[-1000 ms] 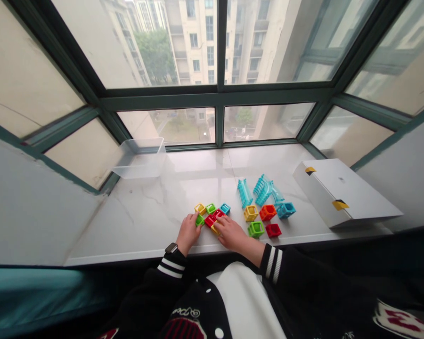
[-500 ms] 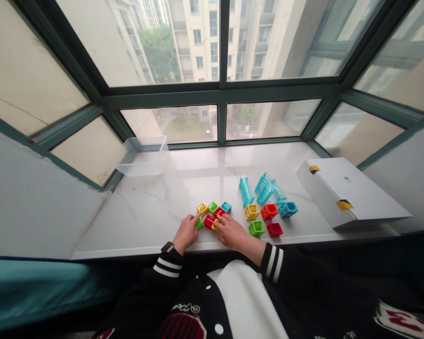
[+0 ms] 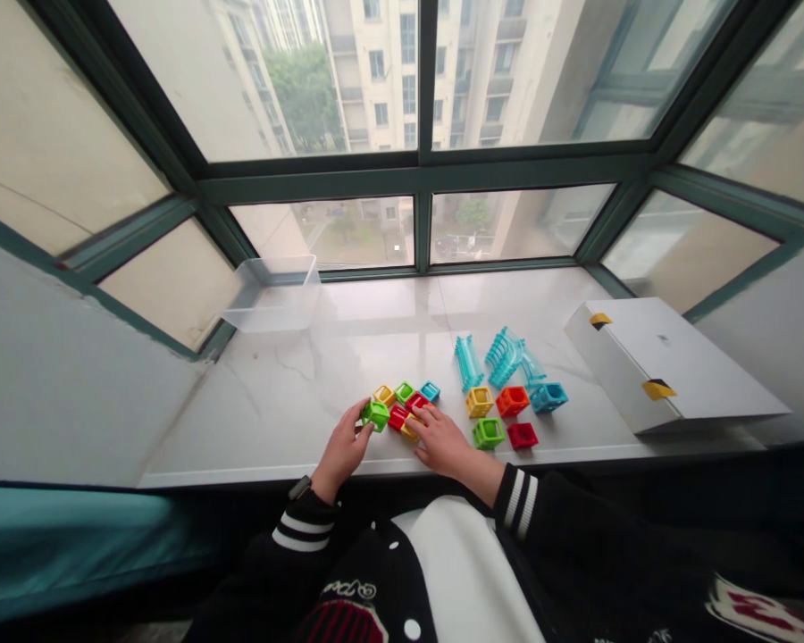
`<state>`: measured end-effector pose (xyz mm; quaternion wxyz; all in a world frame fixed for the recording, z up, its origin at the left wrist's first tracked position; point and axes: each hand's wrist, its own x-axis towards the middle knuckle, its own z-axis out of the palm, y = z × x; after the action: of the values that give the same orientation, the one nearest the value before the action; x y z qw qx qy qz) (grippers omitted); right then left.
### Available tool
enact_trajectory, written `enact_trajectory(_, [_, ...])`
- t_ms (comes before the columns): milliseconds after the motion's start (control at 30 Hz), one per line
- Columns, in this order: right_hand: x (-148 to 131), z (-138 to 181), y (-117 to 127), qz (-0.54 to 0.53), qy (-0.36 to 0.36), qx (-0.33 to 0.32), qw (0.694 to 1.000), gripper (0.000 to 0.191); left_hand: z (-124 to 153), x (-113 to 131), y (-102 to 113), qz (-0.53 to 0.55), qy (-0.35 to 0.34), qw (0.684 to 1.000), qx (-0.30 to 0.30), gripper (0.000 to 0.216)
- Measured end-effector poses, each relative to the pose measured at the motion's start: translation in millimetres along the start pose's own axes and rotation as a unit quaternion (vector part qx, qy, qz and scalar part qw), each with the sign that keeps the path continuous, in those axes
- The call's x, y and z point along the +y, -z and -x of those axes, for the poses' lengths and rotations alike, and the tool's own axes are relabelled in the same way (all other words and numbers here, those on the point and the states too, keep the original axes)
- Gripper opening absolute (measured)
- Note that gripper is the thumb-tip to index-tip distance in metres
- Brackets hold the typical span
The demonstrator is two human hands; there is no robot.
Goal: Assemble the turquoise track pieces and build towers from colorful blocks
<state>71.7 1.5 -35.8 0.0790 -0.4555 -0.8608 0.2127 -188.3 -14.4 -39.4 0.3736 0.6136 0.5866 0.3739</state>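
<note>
Ok so, biggest thing first: the bay window (image 3: 422, 179) fills the whole top half, and below it runs the pale marble windowsill (image 3: 295, 402) where everything sits. The white box (image 3: 670, 366), with yellow tabs on it, lies well off at about 2 o'clock from the hands. The clear plastic tub (image 3: 272, 295) is up at 11 o'clock against the glass, and as far as I can tell there's nothing in it. Closer in, a bunch of light-blue ribbed track pieces (image 3: 506, 353) sits at 1 o'clock, with a loose group of hollow cubes (image 3: 502, 415) just below it in yellow, orange, teal, green and red. The left hand (image 3: 340, 451) has its grip closed on a green block (image 3: 376, 413), pinched between thumb and fingers. That block is at the 9 o'clock edge of the small block cluster (image 3: 407, 402) and looks slightly lifted, though I can't tell if it's fully clear of the sill. The right hand (image 3: 446, 442) isn't gripping anything: it lies open with its fingertips resting on the red and yellow pieces at the cluster's 5 o'clock side. My take on doing this bit well is to hold the green block by its side walls so the open face stays visible. I'd also keep it level and let the right hand pin the cluster down, since those small pieces probably skate easily on polished marble. Small slow moves, because the yellow and green squares at the cluster's 12 o'clock are close enough to get knocked.
</note>
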Motion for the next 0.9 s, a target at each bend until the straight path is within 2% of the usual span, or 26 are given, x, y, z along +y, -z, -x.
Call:
enact_trajectory(67, [-0.5,0.9,1.1,-0.028,0.004,0.023,0.999,0.079,-1.6,9.9,-8.5,0.069,0.005,0.998,0.0,0.053])
enact_trajectory(167, [-3.3,4.3,12.8,-0.083,0.019,0.098,0.991,0.08,-4.6,24.8,-22.0,0.143,-0.005,0.99,-0.006,0.055])
enact_trajectory(267, [-7.8,13.0,36.6,-0.12,0.048,0.162,0.978,0.078,-5.4,40.6,-34.3,0.207,0.001,0.978,-0.027,0.056])
enact_trajectory(400, [-9.8,31.0,73.5,-0.137,0.08,0.193,0.968,0.078,-3.8,65.2,-46.6,0.236,0.003,0.97,-0.066,0.058])
enact_trajectory(533, [0.0,48.9,98.5,-0.151,0.06,0.161,0.973,0.086,-3.1,87.7,-55.8,0.237,-0.033,0.964,-0.119,0.053])
enact_trajectory(667, [16.9,62.0,108.5,-0.173,0.024,0.109,0.979,0.092,-2.8,99.1,-66.9,0.223,-0.059,0.959,-0.165,0.053])
enact_trajectory(900, [37.8,74.9,116.2,-0.217,0.002,0.087,0.972,0.087,-4.1,114.0,-85.1,0.21,-0.08,0.961,-0.163,0.056])
